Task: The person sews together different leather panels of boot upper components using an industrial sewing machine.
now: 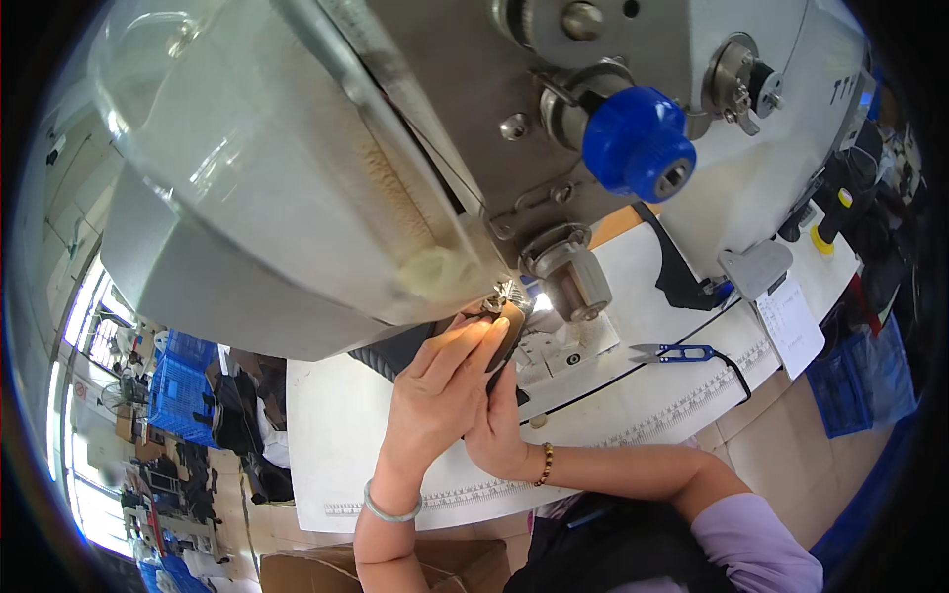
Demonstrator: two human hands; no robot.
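Observation:
A black fabric piece (393,348) with a ribbed edge and a brownish face lies under the presser foot (506,296) of a sewing machine (247,198). My left hand (435,390), with a pale bangle on its wrist, presses the piece from above, fingers together and tips close to the foot. Just to its right, my right hand (497,433), wearing a beaded bracelet, grips the near edge of the same piece. Its fingers are partly hidden behind the left hand and the fabric. A small lamp lights the needle area, where the needle itself is hard to make out.
Blue-handled thread snips (672,353) lie on the white table (336,445), near a printed ruler strip (633,432). A black cut piece (682,267) and a paper sheet (791,326) are at the right. Blue crates (183,381) stand at the left, a cardboard box (316,571) below.

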